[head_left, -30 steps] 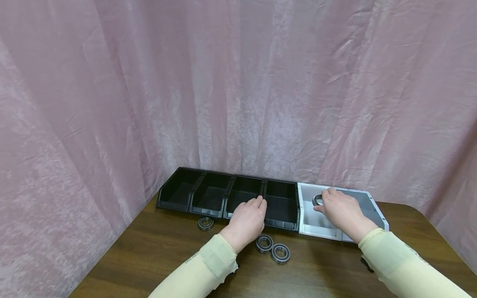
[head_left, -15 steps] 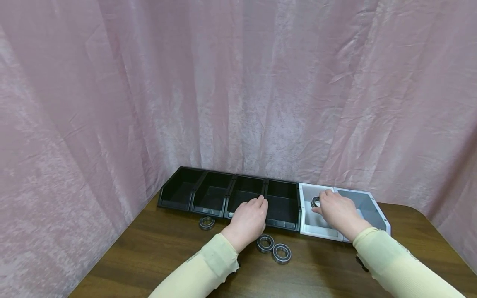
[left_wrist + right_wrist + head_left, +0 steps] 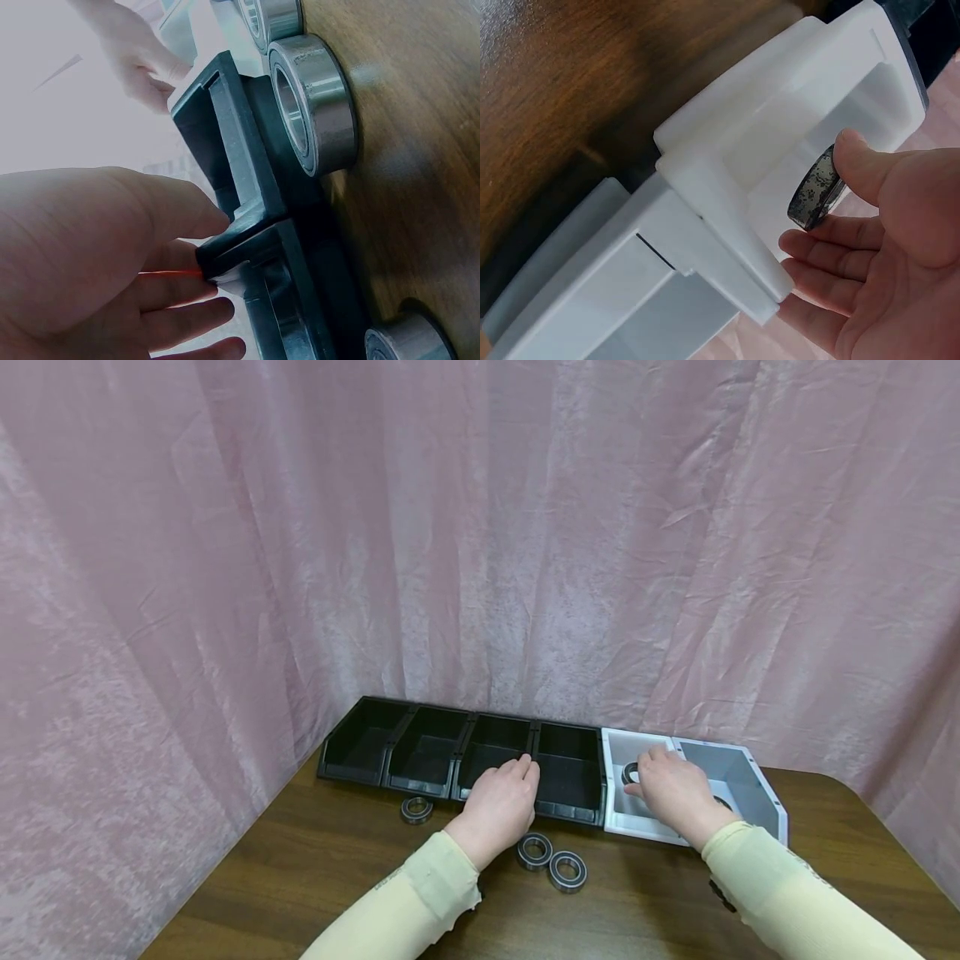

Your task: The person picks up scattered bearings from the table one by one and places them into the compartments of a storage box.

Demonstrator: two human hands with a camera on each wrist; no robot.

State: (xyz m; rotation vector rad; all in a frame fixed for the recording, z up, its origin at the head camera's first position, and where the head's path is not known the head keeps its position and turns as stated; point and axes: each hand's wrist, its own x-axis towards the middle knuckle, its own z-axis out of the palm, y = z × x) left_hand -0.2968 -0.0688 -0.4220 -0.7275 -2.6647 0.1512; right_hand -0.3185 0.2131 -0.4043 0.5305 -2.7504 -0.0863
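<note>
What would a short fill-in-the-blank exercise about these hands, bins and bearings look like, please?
The hand pinching a bearing is the person's ____ one.
The row contains exactly ____ black bins.
The loose bearings on the table number ____.
The curtain behind the bins is coloured ____.
Missing words: right; four; three; pink.

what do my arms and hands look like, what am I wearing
Your left hand and right hand wear no gloves. The left sleeve and right sleeve are long, pale yellow, with greener cuffs; small dark markings, unreadable, show on both. Something dark shows under each wrist.
</note>
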